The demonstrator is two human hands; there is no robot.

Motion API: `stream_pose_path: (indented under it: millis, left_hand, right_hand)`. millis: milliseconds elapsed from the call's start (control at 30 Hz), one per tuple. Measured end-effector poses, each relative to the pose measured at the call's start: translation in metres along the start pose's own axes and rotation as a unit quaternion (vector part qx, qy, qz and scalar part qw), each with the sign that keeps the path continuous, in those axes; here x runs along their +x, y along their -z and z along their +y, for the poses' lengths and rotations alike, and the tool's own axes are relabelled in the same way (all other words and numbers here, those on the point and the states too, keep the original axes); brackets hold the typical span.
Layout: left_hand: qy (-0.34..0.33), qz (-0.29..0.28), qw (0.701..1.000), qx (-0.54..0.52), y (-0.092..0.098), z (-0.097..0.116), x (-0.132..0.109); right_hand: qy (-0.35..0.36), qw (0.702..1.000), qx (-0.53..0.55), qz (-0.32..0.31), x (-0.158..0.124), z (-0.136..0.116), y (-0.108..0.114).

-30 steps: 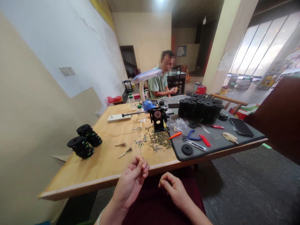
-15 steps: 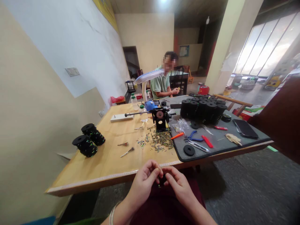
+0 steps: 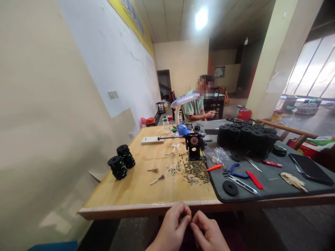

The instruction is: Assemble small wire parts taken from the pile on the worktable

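Observation:
Just below the table's front edge, my left hand is closed, its thumb and fingertips pinched together. Close beside it my right hand is pinched as well, with the fingertips of both almost meeting. Whatever they hold is too small or too hidden to make out. Beyond the hands, small dark-and-gold pieces lie heaped on the wood next to scattered coloured beads. A small black winding machine with a long rod stands behind the heap. Two brushes rest to the left.
Two wound black spools stand at the table's left. On the grey mat are blue pliers, a utility knife, a foam disc and many black spools. A person sits behind the lamp.
The view has tilted up and turned left, so the table sits lower and farther right. My hands remain pinched close together, and the dark thing seen between them earlier is now hidden.

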State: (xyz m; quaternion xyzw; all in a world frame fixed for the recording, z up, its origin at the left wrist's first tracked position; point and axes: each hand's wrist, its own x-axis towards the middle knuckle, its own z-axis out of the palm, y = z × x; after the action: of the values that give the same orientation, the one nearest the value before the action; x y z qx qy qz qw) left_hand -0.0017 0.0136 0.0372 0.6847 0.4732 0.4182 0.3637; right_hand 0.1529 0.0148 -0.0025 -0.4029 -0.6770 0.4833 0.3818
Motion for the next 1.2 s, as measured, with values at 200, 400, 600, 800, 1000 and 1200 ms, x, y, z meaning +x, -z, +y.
stream_pose_path:
  millis: [200, 400, 600, 800, 1000, 1200]
  left_hand:
    - [0.028, 0.168, 0.947, 0.273, 0.059, -0.032, 0.04]
    - [0.09, 0.145, 0.932, 0.32, 0.088, -0.068, 0.075]
    - [0.107, 0.059, 0.971, 0.207, 0.061, -0.056, 0.051]
    - [0.241, -0.02, 0.939, -0.245, 0.004, -0.029, -0.003]
    - [0.271, -0.014, 0.905, -0.329, -0.024, -0.024, -0.015]
    - [0.238, -0.026, 0.932, -0.274, -0.028, -0.027, -0.016]
  right_hand:
    - [-0.099, 0.983, 0.147, 0.045, -0.001, 0.016, -0.006]
    - [-0.161, 0.949, 0.259, 0.076, 0.001, 0.022, -0.008]
    - [-0.17, 0.932, 0.296, 0.118, -0.004, 0.017, -0.006]
    - [-0.171, 0.938, 0.281, 0.115, -0.01, 0.003, -0.007]
    - [-0.187, 0.943, 0.252, 0.113, -0.01, 0.0, -0.009]
    - [-0.184, 0.951, 0.221, 0.116, -0.01, 0.005, -0.011]
